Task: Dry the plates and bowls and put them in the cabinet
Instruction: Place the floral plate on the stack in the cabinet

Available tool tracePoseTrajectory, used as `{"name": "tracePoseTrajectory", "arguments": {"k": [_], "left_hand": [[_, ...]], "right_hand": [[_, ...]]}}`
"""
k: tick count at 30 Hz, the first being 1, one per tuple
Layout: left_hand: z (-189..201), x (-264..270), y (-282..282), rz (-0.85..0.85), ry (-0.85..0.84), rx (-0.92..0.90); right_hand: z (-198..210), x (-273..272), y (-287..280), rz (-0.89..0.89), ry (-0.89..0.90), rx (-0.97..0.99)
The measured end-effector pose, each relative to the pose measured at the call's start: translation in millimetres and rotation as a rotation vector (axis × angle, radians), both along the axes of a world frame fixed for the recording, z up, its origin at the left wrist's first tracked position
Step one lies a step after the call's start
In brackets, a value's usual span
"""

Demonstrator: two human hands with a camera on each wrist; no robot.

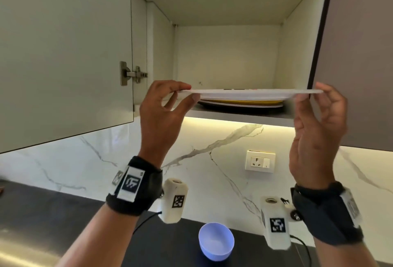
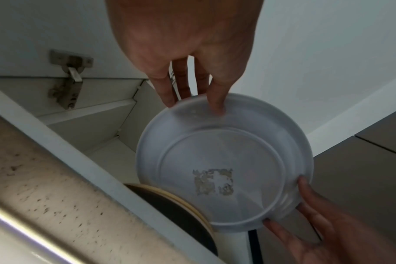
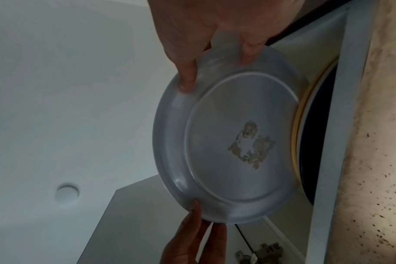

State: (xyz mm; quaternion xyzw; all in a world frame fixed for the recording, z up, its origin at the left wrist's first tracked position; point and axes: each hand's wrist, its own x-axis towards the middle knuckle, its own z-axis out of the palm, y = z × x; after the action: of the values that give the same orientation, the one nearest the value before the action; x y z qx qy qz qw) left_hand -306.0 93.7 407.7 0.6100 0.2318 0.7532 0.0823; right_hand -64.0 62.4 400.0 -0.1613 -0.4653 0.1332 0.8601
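A white plate [image 1: 246, 92] is held level at the mouth of the open cabinet [image 1: 225, 58], just above a stack of plates [image 1: 240, 103] with a yellow rim on the bottom shelf. My left hand [image 1: 187, 92] pinches its left rim between thumb and fingers. My right hand [image 1: 308, 93] pinches the right rim. The wrist views show the plate's underside [image 2: 224, 167] [image 3: 233, 135] with a worn label patch, and fingers [image 2: 216, 100] [image 3: 188, 75] under the rim. A pale blue bowl [image 1: 216, 240] stands on the dark counter below.
The cabinet's left door [image 1: 63, 54] stands open with its hinge [image 1: 133, 73] beside my left hand. A brown door [image 1: 359, 54] edges the right side. A lit marble backsplash with a wall socket [image 1: 260, 161] is below the cabinet.
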Motion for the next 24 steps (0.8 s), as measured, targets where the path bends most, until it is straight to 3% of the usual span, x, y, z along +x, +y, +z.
{"name": "tracePoseTrajectory", "arguments": {"k": [7, 11, 20, 24], "left_hand": [[12, 21, 37, 0.055, 0.052, 0.036], [13, 31, 63, 0.148, 0.142, -0.038], [11, 55, 79, 0.270, 0.426, -0.265], [0, 61, 85, 0.311, 0.594, -0.303]], "right_hand": [[10, 11, 34, -0.027, 0.056, -0.047], [18, 16, 47, -0.188, 0.024, -0.078], [-6, 13, 66, -0.474, -0.449, -0.139], [-23, 12, 66, -0.475, -0.640, -0.251]]}}
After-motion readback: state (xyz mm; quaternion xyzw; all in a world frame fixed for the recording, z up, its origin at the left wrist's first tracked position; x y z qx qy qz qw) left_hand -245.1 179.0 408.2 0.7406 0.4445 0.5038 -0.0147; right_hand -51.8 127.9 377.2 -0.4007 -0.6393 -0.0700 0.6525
